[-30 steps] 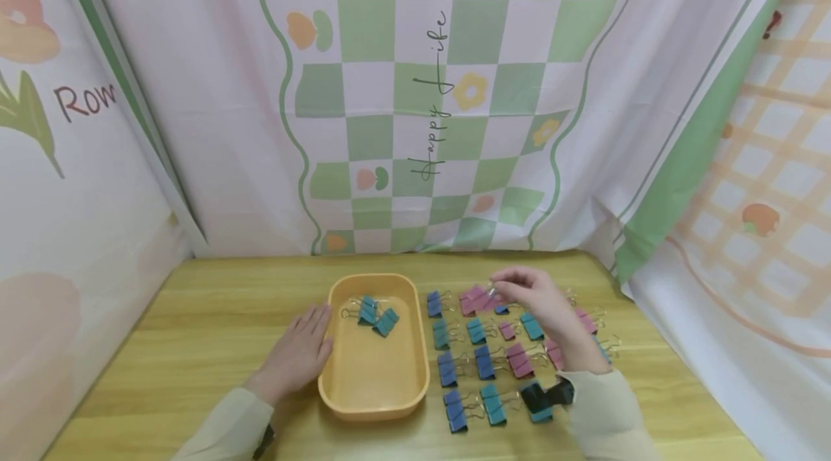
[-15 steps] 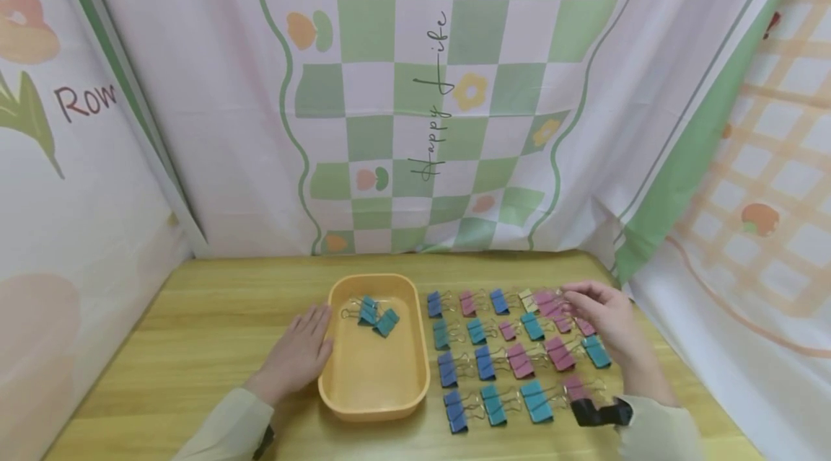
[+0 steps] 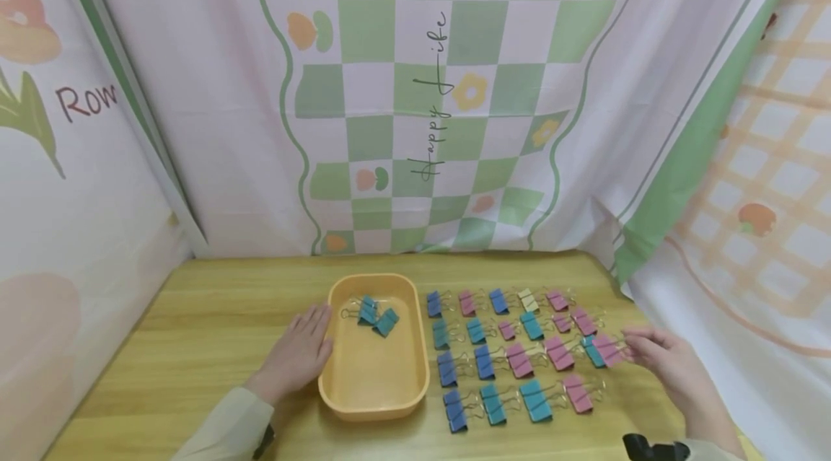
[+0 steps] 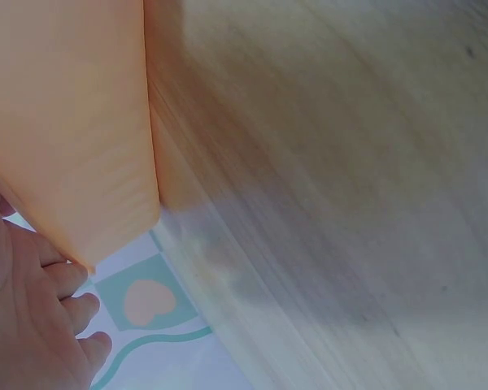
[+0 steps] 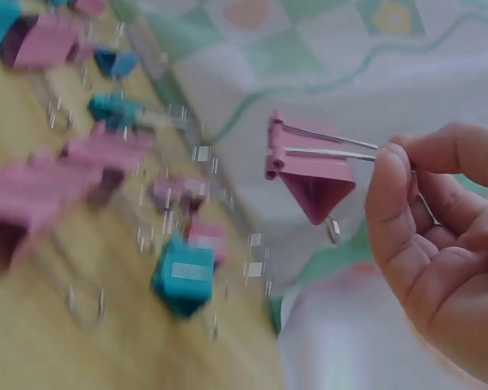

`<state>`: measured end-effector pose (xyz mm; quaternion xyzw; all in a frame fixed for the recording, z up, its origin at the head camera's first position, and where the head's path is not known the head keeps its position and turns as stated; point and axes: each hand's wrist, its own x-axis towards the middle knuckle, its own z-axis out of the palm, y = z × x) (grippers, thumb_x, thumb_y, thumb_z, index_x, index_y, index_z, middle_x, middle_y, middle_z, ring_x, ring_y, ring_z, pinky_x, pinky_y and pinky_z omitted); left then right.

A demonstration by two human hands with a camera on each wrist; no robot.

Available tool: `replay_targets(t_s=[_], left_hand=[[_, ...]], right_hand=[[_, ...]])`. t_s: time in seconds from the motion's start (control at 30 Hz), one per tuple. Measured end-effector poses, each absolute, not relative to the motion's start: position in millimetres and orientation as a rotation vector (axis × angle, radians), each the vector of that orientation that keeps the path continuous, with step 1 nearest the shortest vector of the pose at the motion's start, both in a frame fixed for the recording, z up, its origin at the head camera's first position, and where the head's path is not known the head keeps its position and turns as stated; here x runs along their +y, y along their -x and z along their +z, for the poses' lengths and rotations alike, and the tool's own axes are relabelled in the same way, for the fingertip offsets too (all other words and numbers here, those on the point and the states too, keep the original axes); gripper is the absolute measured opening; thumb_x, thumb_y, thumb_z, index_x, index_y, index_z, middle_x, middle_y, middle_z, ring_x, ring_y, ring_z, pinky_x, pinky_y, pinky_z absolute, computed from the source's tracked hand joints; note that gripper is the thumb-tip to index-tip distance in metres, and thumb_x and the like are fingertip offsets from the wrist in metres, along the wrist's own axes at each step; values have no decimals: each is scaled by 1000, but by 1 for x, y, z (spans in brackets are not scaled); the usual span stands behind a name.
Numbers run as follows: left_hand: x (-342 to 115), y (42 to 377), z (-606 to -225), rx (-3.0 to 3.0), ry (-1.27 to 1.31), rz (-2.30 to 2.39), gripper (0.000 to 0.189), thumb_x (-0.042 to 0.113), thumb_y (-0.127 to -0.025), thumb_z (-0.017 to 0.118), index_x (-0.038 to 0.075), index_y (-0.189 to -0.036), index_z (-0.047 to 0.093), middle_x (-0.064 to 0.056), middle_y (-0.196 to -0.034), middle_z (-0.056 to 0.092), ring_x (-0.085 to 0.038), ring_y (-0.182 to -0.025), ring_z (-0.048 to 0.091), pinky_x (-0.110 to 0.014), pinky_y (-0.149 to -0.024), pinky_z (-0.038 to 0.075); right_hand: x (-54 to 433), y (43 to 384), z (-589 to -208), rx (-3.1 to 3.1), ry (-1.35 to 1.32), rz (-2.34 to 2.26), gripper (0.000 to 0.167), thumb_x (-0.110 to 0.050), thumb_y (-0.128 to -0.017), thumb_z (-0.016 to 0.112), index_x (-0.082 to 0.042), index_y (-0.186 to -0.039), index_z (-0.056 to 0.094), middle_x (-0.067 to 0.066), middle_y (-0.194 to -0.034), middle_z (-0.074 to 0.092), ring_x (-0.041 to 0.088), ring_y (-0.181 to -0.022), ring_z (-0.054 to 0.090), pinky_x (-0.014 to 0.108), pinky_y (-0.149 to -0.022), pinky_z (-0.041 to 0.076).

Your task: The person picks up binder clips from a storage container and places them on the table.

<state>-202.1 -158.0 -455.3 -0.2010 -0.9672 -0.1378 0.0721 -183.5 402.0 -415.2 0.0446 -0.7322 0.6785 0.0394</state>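
Note:
My right hand (image 3: 669, 360) pinches a pink binder clip (image 5: 313, 162) by a wire handle between thumb and finger. In the head view that clip overlaps a teal binder clip (image 3: 592, 351) at the right end of the third row; the right wrist view shows it raised off the table. My left hand (image 3: 295, 353) lies with straight fingers along the left side of a yellow-orange tray (image 3: 324, 374). Two teal binder clips (image 3: 386, 322) lie in the tray's far part. The left wrist view shows the fingers against the tray's outer wall (image 4: 73, 122).
Several blue, teal, pink and pale yellow binder clips lie in rows to the right of the tray, including a blue clip (image 3: 456, 412) at the near left and a yellow clip (image 3: 529, 300) at the back. A printed curtain (image 3: 428, 122) hangs behind the wooden table (image 3: 214, 317).
My right hand has carried the pink binder clip rightward from the back row, then nearer to me, to the third row's right end. The left hand and tray have not moved.

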Motion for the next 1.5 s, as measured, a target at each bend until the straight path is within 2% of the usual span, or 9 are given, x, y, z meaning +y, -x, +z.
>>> replay_targets(t_s=[0.2, 0.3, 0.43, 0.6, 0.8, 0.9, 1.2, 1.27, 1.5], left_hand=[[-159, 203, -457, -2902, 602, -415, 52, 21, -98, 38, -9, -139, 28, -24, -144, 26, -38, -133, 22, -50, -108, 16], [-159, 203, -456, -2905, 601, -418, 52, 21, -98, 38, -9, -139, 28, -24, -144, 26, -39, -132, 22, -50, -108, 15], [-158, 203, -454, -2909, 599, -451, 52, 21, -98, 37, -10, -139, 28, -24, -144, 26, -39, -132, 22, -50, -108, 15], [-157, 203, -454, -2907, 600, -465, 52, 21, -99, 38, -9, -139, 27, -23, -145, 26, -39, -132, 22, -51, -108, 16], [-157, 204, -454, -2903, 605, -450, 52, 22, -98, 38, -9, -140, 27, -23, -145, 26, -38, -132, 22, -51, -108, 16], [-157, 204, -454, -2906, 605, -437, 52, 21, -98, 37, -9, -140, 28, -23, -145, 26, -38, -133, 22, -50, -108, 16], [-157, 201, -451, -2916, 595, -450, 52, 21, -98, 38, -9, -139, 28, -24, -144, 26, -39, -133, 21, -51, -108, 15], [-158, 201, -453, -2917, 596, -439, 52, 22, -99, 38, -9, -140, 28, -23, -145, 26, -38, -133, 21, -50, -108, 16], [-158, 201, -454, -2918, 593, -458, 52, 21, -98, 39, -9, -139, 28, -24, -145, 26, -39, -132, 22, -51, -108, 16]], right_hand=[[424, 176, -437, -2416, -123, 2102, 24, 5, -93, 46, -6, -93, 67, 1, -85, 66, 13, -74, 63, 23, -68, 53], [431, 177, -444, -2551, -109, 2047, 19, 3, -93, 46, 11, -99, 62, 3, -86, 66, 14, -75, 64, 26, -69, 54], [438, 177, -451, -2643, -30, 2086, 27, 0, -92, 47, 24, -105, 51, 5, -90, 65, 15, -78, 64, 28, -73, 54], [441, 176, -454, -2714, 48, 2038, 34, -3, -93, 48, 25, -110, 46, 5, -90, 62, 14, -74, 61, 28, -70, 54], [439, 172, -441, -2920, 254, 1562, 58, -30, -96, 47, 18, -126, 37, -3, -80, 52, 11, -65, 50, 28, -59, 48], [433, 173, -427, -2885, 247, 1493, 61, -33, -96, 47, 17, -129, 34, -2, -76, 48, 10, -62, 47, 28, -58, 48], [378, 208, -366, -2688, -159, 1448, 39, -24, -96, 50, 6, -119, 48, -3, -86, 55, 11, -65, 52, 27, -61, 51], [358, 217, -354, -2657, -251, 1444, 43, -23, -96, 50, 11, -122, 43, -2, -89, 56, 11, -66, 53, 27, -60, 52], [277, 250, -321, -2648, -464, 1599, 46, -22, -94, 53, 9, -126, 41, 14, -100, 53, 13, -69, 53, 29, -63, 52]])
